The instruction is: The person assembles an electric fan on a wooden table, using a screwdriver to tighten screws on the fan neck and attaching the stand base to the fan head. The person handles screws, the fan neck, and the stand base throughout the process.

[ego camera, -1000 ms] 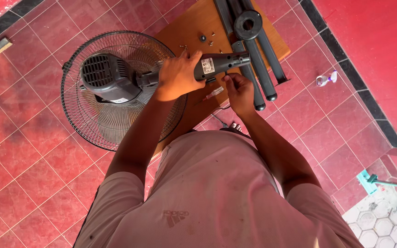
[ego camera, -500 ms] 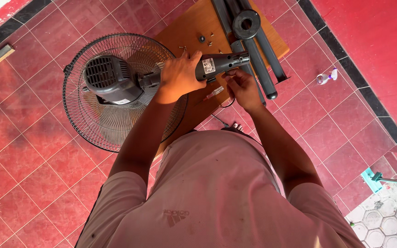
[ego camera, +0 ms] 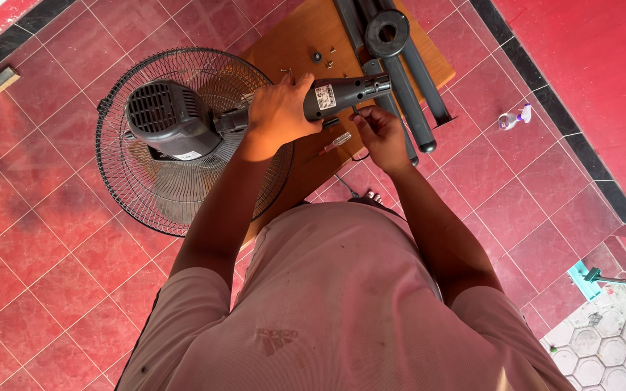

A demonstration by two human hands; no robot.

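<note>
Two hands on one fan here, seen from straight above the person's head. The left hand [ego camera: 278, 114] is wrapped tight around the grey neck of the fan [ego camera: 327, 95], so that grip is closed on the neck, holding it roughly level over the wooden surface [ego camera: 291, 47]. The neck runs from the motor housing [ego camera: 164, 119] on the left to its open end on the right, with a small white sticker showing just past the knuckles.

The right hand [ego camera: 380, 134] sits just under the right end of the neck, fingers pinched together at its underside. That grip is closed, but whatever it is pinching is too small to make out, so I can't tell what it has.

Behind the motor housing the round wire guard [ego camera: 153, 195] hangs out over the red tiled floor [ego camera: 52, 275], past the left edge of the surface.

A screwdriver with a clear handle [ego camera: 337, 141] lies on the surface between the two hands, touching neither. A few loose screws [ego camera: 325, 58] are scattered further up the surface. The dark grey stand base [ego camera: 389, 32], with its round socket and crossed legs, lies across the right part of the surface, one leg passing right by the right hand.

Off to the right, a small spray bottle [ego camera: 514, 119] lies on the floor, well apart from everything.
</note>
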